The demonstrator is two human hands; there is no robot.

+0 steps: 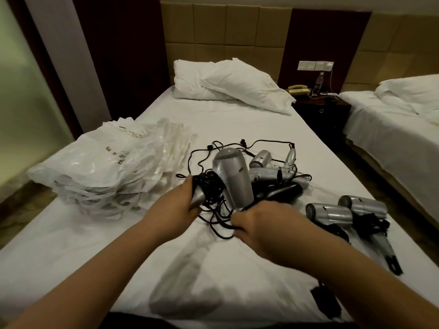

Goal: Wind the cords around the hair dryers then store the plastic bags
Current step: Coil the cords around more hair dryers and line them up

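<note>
My left hand [183,205] grips the handle of a silver hair dryer [231,176] lifted over the white bed [213,269]. Black cord [210,186] is looped round that handle. My right hand [266,224] pinches the loose part of the same cord just below the dryer's barrel. Behind it lies a heap of several more silver dryers [273,169] in tangled black cords. Two silver dryers [351,212] with cords round their handles lie side by side to the right. A pile of clear and white plastic bags [104,167] sits on the bed's left side.
Two white pillows [228,84] lie at the head of the bed. A dark nightstand [320,112] with a phone and a bottle stands between this bed and a second bed [392,119] on the right. A black plug [325,302] lies near my right forearm.
</note>
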